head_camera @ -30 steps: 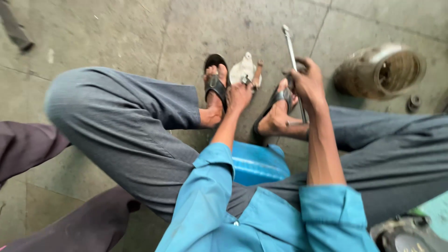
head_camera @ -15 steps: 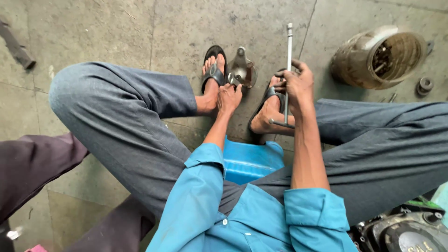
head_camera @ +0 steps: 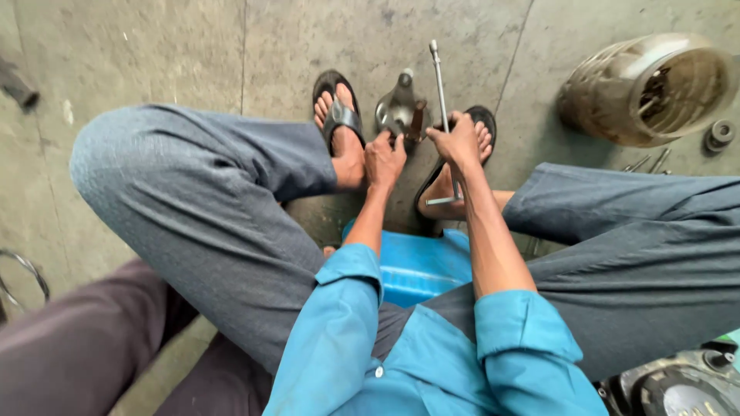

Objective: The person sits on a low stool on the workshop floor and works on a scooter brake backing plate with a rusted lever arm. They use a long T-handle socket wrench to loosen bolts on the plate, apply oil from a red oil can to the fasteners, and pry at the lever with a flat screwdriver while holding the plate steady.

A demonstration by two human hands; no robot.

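1. Setup first: small grey metal part (head_camera: 399, 108) standing upright on the concrete floor (head_camera: 177, 54), wedged between two sandalled feet; nothing but the feet pinning it, so could easily tip or skid sideways under any push.

2. Left hand (head_camera: 384, 159) curled, fingertips touching the base of the metal part; can't tell whether really pinching it or only steadying; looks like a light hold, so a slip seems likely if the part twists.

3. Right hand (head_camera: 456, 142) closed in a fist around a long thin metal rod tool (head_camera: 442, 92), rod standing nearly upright just beside the part, bent lower end (head_camera: 443, 200) poking out below the wrist; could kick off the part under load and jab the toes on either side, bare in open sandals.

4. Left fingers sitting right next to where the rod meets the part; prime spot for a pinch if the rod jumps.

5. Squatting on a low blue stool (head_camera: 420, 266), arms stretched forward between the knees; not much balance to spare for a hard shove.

6. Dirty clear jar (head_camera: 647, 88) lying on its side, well apart to the right, with loose small bits (head_camera: 721, 132) near it; could get knocked rolling by a swinging knee.
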